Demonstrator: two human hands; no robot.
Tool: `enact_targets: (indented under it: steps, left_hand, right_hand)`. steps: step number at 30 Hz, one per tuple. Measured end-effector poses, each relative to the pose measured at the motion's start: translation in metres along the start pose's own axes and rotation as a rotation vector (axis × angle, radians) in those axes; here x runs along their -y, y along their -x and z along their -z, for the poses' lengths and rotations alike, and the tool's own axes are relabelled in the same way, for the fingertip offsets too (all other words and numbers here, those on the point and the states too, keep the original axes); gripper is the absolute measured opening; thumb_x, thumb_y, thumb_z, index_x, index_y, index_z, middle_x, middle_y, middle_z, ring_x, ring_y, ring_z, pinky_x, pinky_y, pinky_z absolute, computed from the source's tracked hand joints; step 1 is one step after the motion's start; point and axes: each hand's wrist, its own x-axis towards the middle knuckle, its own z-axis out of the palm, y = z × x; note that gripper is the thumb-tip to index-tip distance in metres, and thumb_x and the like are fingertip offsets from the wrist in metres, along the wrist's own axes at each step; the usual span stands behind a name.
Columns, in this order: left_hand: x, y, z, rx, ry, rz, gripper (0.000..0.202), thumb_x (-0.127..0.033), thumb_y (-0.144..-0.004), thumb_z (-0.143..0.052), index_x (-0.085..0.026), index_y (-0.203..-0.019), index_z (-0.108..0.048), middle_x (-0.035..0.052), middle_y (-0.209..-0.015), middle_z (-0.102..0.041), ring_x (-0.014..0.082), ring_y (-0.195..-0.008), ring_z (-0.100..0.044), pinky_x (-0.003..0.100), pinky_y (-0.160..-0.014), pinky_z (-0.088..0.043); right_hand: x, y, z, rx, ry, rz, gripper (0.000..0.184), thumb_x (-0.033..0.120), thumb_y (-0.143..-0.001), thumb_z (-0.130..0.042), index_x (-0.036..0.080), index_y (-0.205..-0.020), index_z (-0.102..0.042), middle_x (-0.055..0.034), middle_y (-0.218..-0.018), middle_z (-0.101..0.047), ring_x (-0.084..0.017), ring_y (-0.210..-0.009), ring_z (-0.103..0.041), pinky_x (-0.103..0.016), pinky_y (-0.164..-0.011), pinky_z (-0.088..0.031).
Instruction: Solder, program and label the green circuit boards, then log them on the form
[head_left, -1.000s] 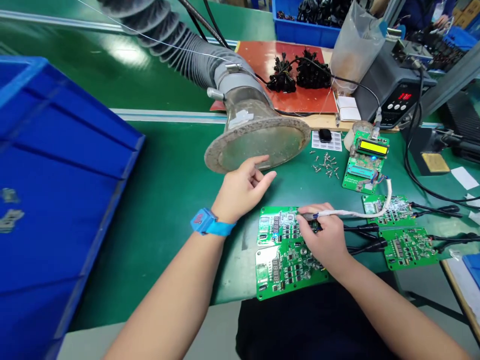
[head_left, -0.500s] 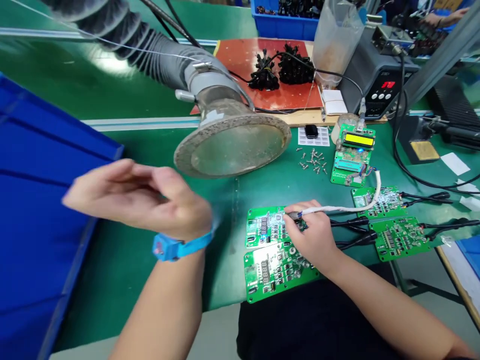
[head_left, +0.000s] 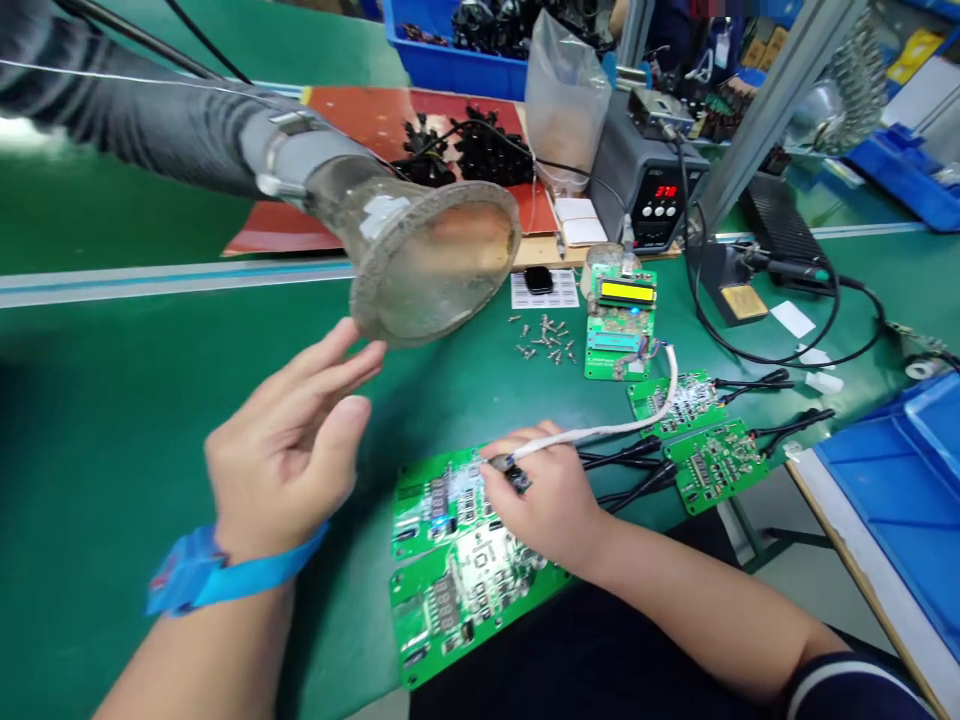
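My right hand (head_left: pixel 551 490) is closed around a probe connector (head_left: pixel 504 463) on a white sleeved cable (head_left: pixel 592 433). It presses at the upper circuit board (head_left: pixel 427 500), which has a digit display. A second circuit board (head_left: pixel 465 595) lies just below it, nearer the table edge. The cable runs to a green programmer board (head_left: pixel 619 340) with a lit yellow screen. My left hand (head_left: pixel 289 430), wearing a blue wrist strap (head_left: pixel 240 580), is raised with nothing in it. Its fingers are stretched out towards the rim of a fume extractor hood (head_left: pixel 442 265); contact cannot be made out.
Two more circuit boards (head_left: pixel 716 465) with black leads lie to the right. Loose screws (head_left: pixel 551 338) are scattered behind. At the back stand a soldering station (head_left: pixel 649 185), a plastic bag (head_left: pixel 566 100) and a blue bin (head_left: pixel 457 60). An iron rests in its holder (head_left: pixel 750 275).
The view has swung right. My left hand has turned upright and reached to the hood, whose opening now tilts differently. My right hand keeps the connector at the same board.
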Motion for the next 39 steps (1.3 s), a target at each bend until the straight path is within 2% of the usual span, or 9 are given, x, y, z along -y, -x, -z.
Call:
enact_targets:
  steps: [4,8,11,14,19,23,28,33,39]
  left_hand:
    - [0.015,-0.007,0.009,-0.082,-0.008,0.031,0.026,-0.039,-0.074,-0.056,-0.023,-0.053,-0.054,-0.0004,-0.058,-0.056,0.0186,-0.065,-0.060,0.034,-0.068,-0.049]
    - [0.036,-0.007,0.011,0.565,0.016,0.302,0.029,-0.052,-0.062,-0.066,-0.026,-0.074,-0.065,-0.0037,-0.055,-0.060,0.0143,-0.048,-0.053,0.024,-0.045,-0.043]
    - [0.046,-0.004,0.005,0.781,-0.019,0.183,0.039,-0.060,-0.058,-0.069,-0.027,-0.080,-0.070,-0.0033,-0.059,-0.063,0.0141,-0.051,-0.056,0.021,-0.046,-0.044]
    - [0.050,-0.005,0.001,0.750,-0.038,0.002,0.038,-0.065,-0.058,-0.068,-0.031,-0.075,-0.072,-0.0025,-0.064,-0.062,0.0127,-0.051,-0.055,0.020,-0.046,-0.044]
    - [0.038,0.005,0.009,0.777,-0.081,-0.036,0.060,-0.069,-0.050,-0.071,-0.031,-0.096,-0.070,0.0021,-0.085,-0.063,0.0187,-0.069,-0.061,0.029,-0.061,-0.053]
    - [0.007,0.047,0.031,0.680,-0.155,-0.051,0.068,-0.066,-0.065,-0.064,-0.022,-0.117,-0.055,0.0120,-0.114,-0.058,0.0299,-0.107,-0.056,0.046,-0.091,-0.047]
    - [-0.035,0.110,0.046,0.596,-0.134,-0.085,0.057,-0.062,-0.070,-0.063,-0.022,-0.110,-0.053,0.0150,-0.127,-0.054,0.0327,-0.121,-0.047,0.050,-0.096,-0.044]
    - [-0.043,0.142,0.043,0.592,-0.206,-0.155,0.065,-0.049,-0.073,-0.068,-0.014,-0.124,-0.048,0.0152,-0.130,-0.054,0.0340,-0.127,-0.041,0.052,-0.098,-0.042]
    - [-0.040,0.145,0.042,0.547,-0.186,-0.167,0.057,-0.044,-0.077,-0.067,-0.014,-0.123,-0.052,0.0121,-0.128,-0.058,0.0303,-0.121,-0.049,0.048,-0.096,-0.045]
  right_hand:
    - [-0.002,-0.002,-0.001,0.028,0.025,-0.004,0.014,0.020,-0.083,-0.051,0.018,-0.083,-0.065,-0.0049,-0.082,-0.070,-0.017,-0.081,-0.062,-0.032,-0.081,-0.046]
    - [-0.001,-0.002,-0.001,0.028,0.031,-0.002,0.014,0.020,-0.083,-0.051,0.019,-0.082,-0.064,-0.0039,-0.082,-0.071,-0.017,-0.080,-0.062,-0.032,-0.081,-0.046]
    - [0.000,-0.002,0.001,0.000,0.028,0.015,0.013,0.020,-0.083,-0.052,0.018,-0.081,-0.064,-0.0035,-0.081,-0.071,-0.016,-0.080,-0.062,-0.031,-0.080,-0.047]
    - [0.001,-0.002,0.001,-0.045,0.013,0.039,0.010,0.019,-0.083,-0.053,0.018,-0.080,-0.063,-0.0029,-0.080,-0.071,-0.016,-0.078,-0.063,-0.031,-0.078,-0.048]
    - [0.000,-0.002,0.004,-0.030,-0.019,0.016,0.008,0.018,-0.082,-0.056,0.018,-0.080,-0.064,-0.0035,-0.081,-0.071,-0.018,-0.078,-0.064,-0.034,-0.079,-0.049]
    - [0.003,-0.005,0.015,0.033,-0.100,-0.147,0.005,0.019,-0.078,-0.064,0.019,-0.078,-0.068,-0.0032,-0.083,-0.073,-0.019,-0.081,-0.065,-0.037,-0.082,-0.050]
    - [0.020,-0.004,0.047,0.156,-0.169,-0.337,0.011,0.023,-0.078,-0.064,0.021,-0.087,-0.070,-0.0032,-0.092,-0.072,-0.018,-0.085,-0.067,-0.035,-0.080,-0.053]
    - [0.035,0.028,0.069,0.268,-0.171,-0.247,0.013,0.020,-0.080,-0.064,0.022,-0.093,-0.067,-0.0034,-0.095,-0.067,-0.016,-0.091,-0.064,-0.029,-0.077,-0.055]
    - [0.028,0.058,0.056,0.208,-0.025,-0.140,0.017,0.018,-0.081,-0.064,0.022,-0.098,-0.065,-0.0041,-0.089,-0.067,-0.017,-0.086,-0.064,-0.031,-0.074,-0.054]
